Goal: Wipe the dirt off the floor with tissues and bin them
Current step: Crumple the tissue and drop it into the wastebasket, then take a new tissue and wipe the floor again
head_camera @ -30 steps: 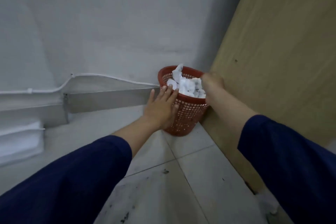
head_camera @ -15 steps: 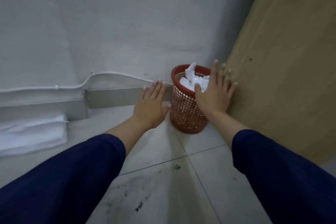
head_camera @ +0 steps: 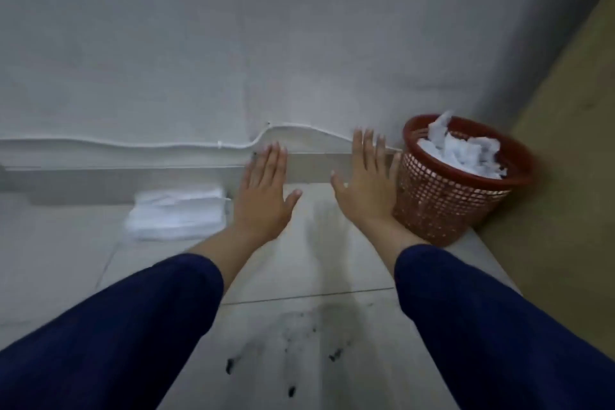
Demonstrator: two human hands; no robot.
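A red mesh bin [head_camera: 446,206] stands in the corner at the right, filled with crumpled white tissues [head_camera: 462,153]. A stack of clean white tissues [head_camera: 176,213] lies on the floor by the wall at the left. Black dirt smears [head_camera: 293,343] mark the pale tile between my forearms. My left hand [head_camera: 266,196] hovers flat and open just right of the tissue stack, holding nothing. My right hand [head_camera: 369,190] is spread open and empty, close beside the bin's left side.
A grey wall with a white cable [head_camera: 166,145] and a metal skirting strip [head_camera: 316,170] runs along the back. A wooden board [head_camera: 565,176] closes off the right side behind the bin. Pale floor tiles [head_camera: 60,260] stretch to the left.
The view has swung left, so the bin now sits at the right. My right hand came off the bin's top and both hands moved left toward the tissue stack, empty.
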